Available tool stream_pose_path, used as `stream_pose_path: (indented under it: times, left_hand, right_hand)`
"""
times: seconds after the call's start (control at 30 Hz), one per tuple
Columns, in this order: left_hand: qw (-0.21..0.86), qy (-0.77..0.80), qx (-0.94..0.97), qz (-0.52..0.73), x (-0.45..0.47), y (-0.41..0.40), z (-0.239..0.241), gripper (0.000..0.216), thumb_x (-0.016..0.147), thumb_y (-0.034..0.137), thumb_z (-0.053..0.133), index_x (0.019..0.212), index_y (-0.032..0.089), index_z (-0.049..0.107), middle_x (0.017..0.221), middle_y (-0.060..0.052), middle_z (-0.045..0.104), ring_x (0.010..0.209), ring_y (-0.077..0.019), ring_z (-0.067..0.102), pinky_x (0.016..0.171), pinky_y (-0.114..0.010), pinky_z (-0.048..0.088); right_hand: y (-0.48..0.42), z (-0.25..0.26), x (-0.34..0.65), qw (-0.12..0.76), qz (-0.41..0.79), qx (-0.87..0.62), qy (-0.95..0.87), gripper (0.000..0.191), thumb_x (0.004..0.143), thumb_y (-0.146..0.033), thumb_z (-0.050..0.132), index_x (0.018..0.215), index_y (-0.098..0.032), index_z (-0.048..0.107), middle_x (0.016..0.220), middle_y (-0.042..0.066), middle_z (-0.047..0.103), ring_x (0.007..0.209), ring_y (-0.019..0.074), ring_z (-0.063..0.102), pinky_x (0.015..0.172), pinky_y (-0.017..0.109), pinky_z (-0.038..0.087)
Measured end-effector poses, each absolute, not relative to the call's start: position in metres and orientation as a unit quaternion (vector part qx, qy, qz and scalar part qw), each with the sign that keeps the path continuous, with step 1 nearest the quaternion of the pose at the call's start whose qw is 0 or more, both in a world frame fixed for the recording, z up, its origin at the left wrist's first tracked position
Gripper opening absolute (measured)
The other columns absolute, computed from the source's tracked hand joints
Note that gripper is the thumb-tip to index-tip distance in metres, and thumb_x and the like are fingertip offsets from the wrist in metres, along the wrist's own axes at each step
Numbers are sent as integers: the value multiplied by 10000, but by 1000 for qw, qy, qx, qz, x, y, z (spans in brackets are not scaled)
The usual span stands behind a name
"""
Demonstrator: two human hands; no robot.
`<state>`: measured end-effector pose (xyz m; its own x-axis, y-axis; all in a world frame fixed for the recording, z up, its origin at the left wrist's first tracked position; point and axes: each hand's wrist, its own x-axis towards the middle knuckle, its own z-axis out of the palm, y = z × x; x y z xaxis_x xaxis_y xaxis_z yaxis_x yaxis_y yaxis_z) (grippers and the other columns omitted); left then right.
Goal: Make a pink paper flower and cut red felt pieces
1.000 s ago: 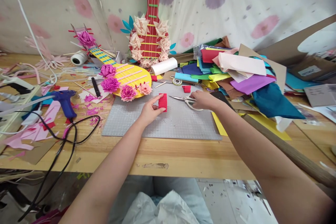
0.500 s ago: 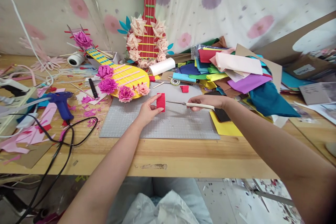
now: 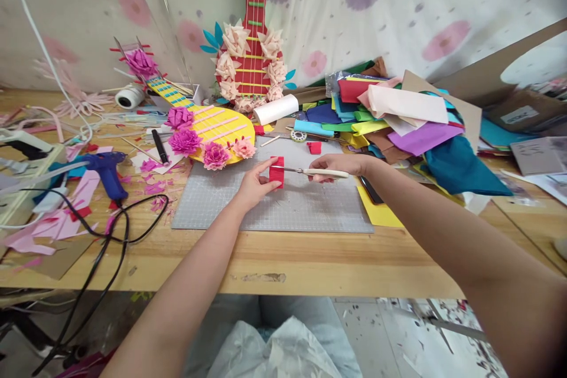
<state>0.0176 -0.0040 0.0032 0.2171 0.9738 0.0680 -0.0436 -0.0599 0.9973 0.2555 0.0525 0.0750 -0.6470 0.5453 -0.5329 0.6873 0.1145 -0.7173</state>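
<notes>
My left hand [image 3: 252, 186] pinches a small folded red paper piece [image 3: 276, 172] upright over the grey cutting mat [image 3: 292, 207]. My right hand [image 3: 339, 164] grips white-handled scissors [image 3: 316, 172], and their blades reach the right edge of the red piece. A second small red scrap [image 3: 315, 147] lies at the mat's far edge.
A yellow paper guitar with pink flowers [image 3: 208, 133] lies left of the mat; a red guitar [image 3: 252, 53] leans on the wall. A blue glue gun [image 3: 106, 168] with black cable sits left. A heap of coloured paper [image 3: 398, 121] fills the right. A dark phone [image 3: 370, 189] lies under my right wrist.
My right hand picked the scissors up off the mat and brought the blades left to the red piece. My left hand kept holding the red piece.
</notes>
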Motion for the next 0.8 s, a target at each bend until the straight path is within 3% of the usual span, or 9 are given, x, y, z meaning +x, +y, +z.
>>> stream_pose_path:
  times: [0.8]
  left_hand:
    - [560, 422, 547, 458, 19, -6, 6, 654, 619, 196, 731, 1243, 260, 547, 1413, -89, 419, 602, -45, 605, 544, -184, 508]
  right_hand:
    - [58, 73, 256, 63, -499, 433, 748, 441, 625, -573, 680, 724, -160, 560, 532, -41, 460, 465, 64, 397, 453, 224, 289]
